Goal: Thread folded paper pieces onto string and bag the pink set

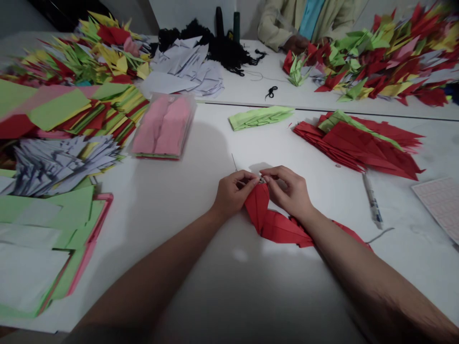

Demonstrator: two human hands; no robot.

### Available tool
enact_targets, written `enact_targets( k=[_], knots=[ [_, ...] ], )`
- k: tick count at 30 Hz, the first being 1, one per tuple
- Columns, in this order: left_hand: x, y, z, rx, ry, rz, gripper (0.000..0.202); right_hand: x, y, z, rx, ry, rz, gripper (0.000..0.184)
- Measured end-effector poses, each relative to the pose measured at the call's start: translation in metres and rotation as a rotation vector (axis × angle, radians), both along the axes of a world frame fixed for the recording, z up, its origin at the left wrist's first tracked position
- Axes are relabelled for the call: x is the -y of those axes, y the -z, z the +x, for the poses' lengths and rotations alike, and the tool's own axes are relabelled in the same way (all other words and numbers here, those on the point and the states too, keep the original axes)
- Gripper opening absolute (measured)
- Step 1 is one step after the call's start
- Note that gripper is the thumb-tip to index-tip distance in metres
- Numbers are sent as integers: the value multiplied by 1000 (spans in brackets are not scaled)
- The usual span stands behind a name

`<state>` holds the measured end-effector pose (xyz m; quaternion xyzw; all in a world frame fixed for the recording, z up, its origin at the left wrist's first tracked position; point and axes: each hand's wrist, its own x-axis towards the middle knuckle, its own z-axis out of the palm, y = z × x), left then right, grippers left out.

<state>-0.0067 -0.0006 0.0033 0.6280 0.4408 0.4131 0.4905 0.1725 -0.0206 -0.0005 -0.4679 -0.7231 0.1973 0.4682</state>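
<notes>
A red folded paper piece (272, 220) lies on the white table (201, 200) in front of me, its tip between my hands. My left hand (233, 192) is closed in a pinch at that tip, and a thin needle-like pin (234, 163) sticks up just beside it. My right hand (289, 191) pinches the same tip from the other side, its wrist lying over the red paper. What is held exactly at the fingertips is too small to make out.
A pile of red folded pieces (362, 141) and a green stack (260, 117) lie beyond my hands. A pen (372, 200) lies at the right. Pink sheets in a clear packet (165, 126) and coloured paper stacks (53, 157) fill the left. Another person (304, 24) sits opposite.
</notes>
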Motion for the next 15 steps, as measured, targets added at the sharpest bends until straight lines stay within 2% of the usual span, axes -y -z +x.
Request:
enact_targets(
  k=[9, 15],
  knots=[
    [0, -1, 0, -20, 3, -4, 16, 2, -1, 0, 63, 7, 50, 10],
    [0, 1, 0, -10, 32, -22, 17, 1, 0, -1, 4, 74, 50, 9]
  ],
)
